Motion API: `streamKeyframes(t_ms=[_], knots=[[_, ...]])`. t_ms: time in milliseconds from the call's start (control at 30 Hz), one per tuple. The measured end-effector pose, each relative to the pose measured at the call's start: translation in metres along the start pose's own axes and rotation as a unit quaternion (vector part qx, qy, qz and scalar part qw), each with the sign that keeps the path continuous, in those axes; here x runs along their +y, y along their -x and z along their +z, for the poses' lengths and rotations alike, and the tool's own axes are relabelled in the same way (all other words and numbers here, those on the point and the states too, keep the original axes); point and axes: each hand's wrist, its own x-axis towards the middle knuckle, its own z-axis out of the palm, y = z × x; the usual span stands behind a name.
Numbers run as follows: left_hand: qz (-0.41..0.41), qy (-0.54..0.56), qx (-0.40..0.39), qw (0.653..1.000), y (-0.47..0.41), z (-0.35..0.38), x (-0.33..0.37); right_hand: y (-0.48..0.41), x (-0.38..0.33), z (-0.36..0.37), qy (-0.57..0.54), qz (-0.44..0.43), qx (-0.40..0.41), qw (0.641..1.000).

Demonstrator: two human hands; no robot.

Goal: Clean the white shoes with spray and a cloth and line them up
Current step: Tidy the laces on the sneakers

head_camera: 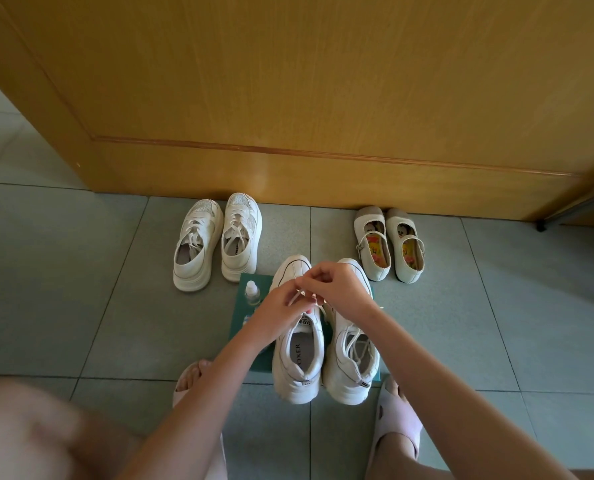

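Two white sneakers stand side by side on a green cloth (250, 320) in front of me, toes toward the door. My left hand (281, 306) and my right hand (337, 289) both pinch the laces over the left sneaker (299, 362). The right sneaker (352, 368) stands beside it, its toe partly hidden by my right hand. A small clear spray bottle (252, 292) with a white cap stands on the cloth, left of the sneakers.
A second white sneaker pair (216, 240) stands by the wooden door (288, 98). A small strapped shoe pair (390, 244) sits at the right. My feet in pink slippers (397, 414) flank the sneakers on the grey tiled floor (81, 271).
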Motion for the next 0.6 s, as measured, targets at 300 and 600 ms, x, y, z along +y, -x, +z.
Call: streamKeyframes(t_ms=[300,600], knots=[[-0.013,0.059,0.047,0.997,0.001,0.001,-0.001,-0.002,0.002,-0.010,0.112,-0.056,-0.004,0.992],[-0.013,0.048,0.037,0.998,-0.002,-0.004,-0.001,-0.010,0.003,-0.015,0.220,-0.080,-0.071,0.970]])
